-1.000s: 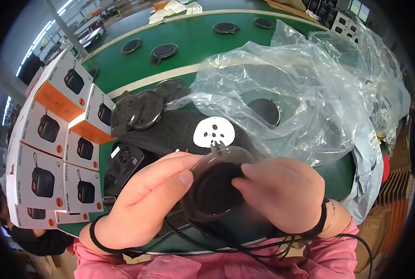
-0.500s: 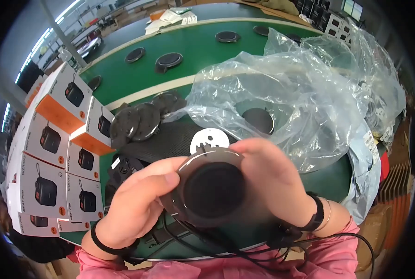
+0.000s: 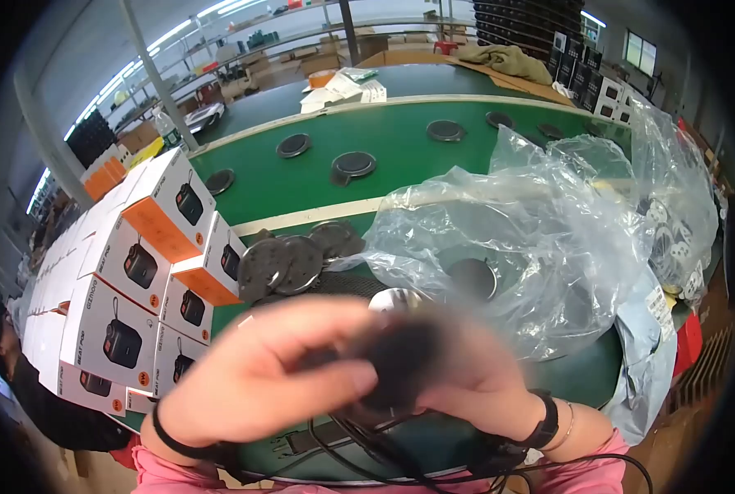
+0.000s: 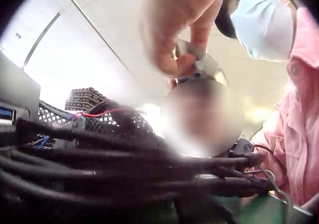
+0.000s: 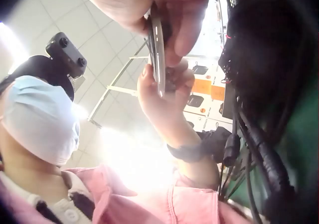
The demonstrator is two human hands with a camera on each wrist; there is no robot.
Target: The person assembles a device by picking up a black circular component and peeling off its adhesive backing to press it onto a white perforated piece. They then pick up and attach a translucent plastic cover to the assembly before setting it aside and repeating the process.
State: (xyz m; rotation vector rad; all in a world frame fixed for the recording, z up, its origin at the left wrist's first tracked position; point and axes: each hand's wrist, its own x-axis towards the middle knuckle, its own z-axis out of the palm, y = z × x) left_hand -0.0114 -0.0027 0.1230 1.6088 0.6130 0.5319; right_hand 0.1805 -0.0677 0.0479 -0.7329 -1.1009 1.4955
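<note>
Both hands hold a round dark disc with a black face, blurred in the head view. In the right wrist view the disc stands edge-on and shows a shiny rim. My left hand pinches it from the left, thumb on the near side. From the other side my right hand grips its edge between thumb and fingers. A white perforated disc peeks out behind the hands, partly covered. Several smoky translucent discs lie overlapped beyond my left hand.
Boxes are stacked at the left. A crumpled clear plastic bag spreads over the right, beside another black disc. Several dark discs sit spaced along the green surface behind. Black cables run below the hands.
The head view has tipped up. The disc, earlier face-up with its black pad showing, has turned and tilted. My right hand, lately flat beside it, now grips its edge; my left hand reaches further across.
</note>
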